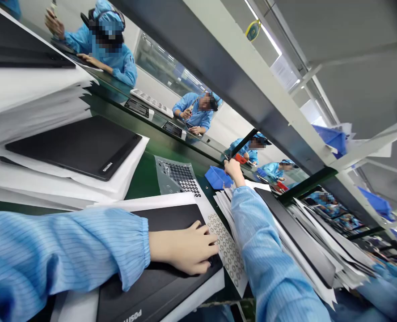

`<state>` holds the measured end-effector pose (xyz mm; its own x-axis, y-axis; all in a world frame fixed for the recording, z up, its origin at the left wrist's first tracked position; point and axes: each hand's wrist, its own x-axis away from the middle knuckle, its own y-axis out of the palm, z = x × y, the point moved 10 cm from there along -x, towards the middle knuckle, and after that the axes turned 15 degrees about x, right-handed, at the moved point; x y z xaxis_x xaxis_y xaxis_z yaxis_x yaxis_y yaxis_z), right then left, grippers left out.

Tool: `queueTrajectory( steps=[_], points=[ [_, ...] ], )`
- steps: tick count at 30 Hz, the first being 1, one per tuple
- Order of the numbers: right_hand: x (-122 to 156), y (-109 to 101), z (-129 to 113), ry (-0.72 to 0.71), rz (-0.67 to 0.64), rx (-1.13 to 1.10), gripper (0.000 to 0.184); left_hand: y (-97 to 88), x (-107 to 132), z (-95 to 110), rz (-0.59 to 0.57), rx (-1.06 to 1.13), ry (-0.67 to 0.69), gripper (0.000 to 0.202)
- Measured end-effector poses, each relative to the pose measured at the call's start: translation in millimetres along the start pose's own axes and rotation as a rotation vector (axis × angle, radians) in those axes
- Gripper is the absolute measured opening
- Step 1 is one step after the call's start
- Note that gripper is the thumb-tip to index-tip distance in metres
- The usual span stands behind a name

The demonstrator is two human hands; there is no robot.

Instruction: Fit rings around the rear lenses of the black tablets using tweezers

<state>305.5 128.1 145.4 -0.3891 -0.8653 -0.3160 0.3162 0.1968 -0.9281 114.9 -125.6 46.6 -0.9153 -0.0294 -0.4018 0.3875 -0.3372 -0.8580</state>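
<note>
My left hand (188, 248) lies with fingers spread on a black panel (151, 281) with white lettering at its near edge. White sheets (198, 290) are under that panel. Beside my fingertips is a pale sheet of ring-shaped stickers (227, 250). My right hand (234, 171) is stretched out far ahead, next to a small blue bin (217, 177). Its fingers are curled together, and whatever may be between them is too small to make out. Behind the blue bin, a clear bag (171, 172) with black round stickers lies on the green bench.
At left is a tall stack of white sheets (34, 98) with black panels (78, 143) among them. More panels and paper (295, 232) are stacked at right. A shelf beam (245, 80) crosses overhead. Co-workers in blue (114, 58) sit across the bench.
</note>
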Motion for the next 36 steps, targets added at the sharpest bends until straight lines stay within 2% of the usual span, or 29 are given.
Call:
queueTrajectory(
  steps=[6, 11, 20, 26, 30, 33, 34, 36],
  points=[
    [10.0, 33.7, -14.5, -0.027, -0.212, 0.126, 0.032, 0.0, -1.9, 0.9, -0.012, -0.014, -0.002, 0.018],
    [18.6, 42.0, -22.9, -0.120, -0.277, 0.182, 0.032, -2.0, -1.0, 1.1, -0.021, -0.033, -0.009, 0.018],
    [49.3, 29.1, -72.1, -0.330, -0.298, 0.186, 0.027, -2.1, -1.8, 0.4, -0.011, -0.008, -0.014, 0.019],
    [69.7, 0.5, -76.1, -0.376, -0.167, 0.141, 0.027, -2.7, -1.2, -1.9, -0.026, 0.000, -0.026, 0.018],
    [96.6, -3.8, -110.7, -0.616, -0.172, 0.033, 0.024, -4.0, -2.3, 0.1, -0.037, 0.035, -0.011, 0.015],
    [117.7, 9.0, -144.5, -0.772, -0.227, -0.029, 0.024, -12.1, -6.0, -17.1, -0.036, 0.074, -0.093, 0.014],
    [121.5, 14.7, -152.5, -0.795, -0.244, -0.037, 0.024, -19.4, -6.1, -31.7, -0.015, 0.068, -0.165, 0.014],
    [123.5, 26.4, -161.2, -0.807, -0.276, -0.044, 0.023, -43.7, 1.4, -74.8, 0.073, 0.018, -0.381, 0.013]
  ],
)
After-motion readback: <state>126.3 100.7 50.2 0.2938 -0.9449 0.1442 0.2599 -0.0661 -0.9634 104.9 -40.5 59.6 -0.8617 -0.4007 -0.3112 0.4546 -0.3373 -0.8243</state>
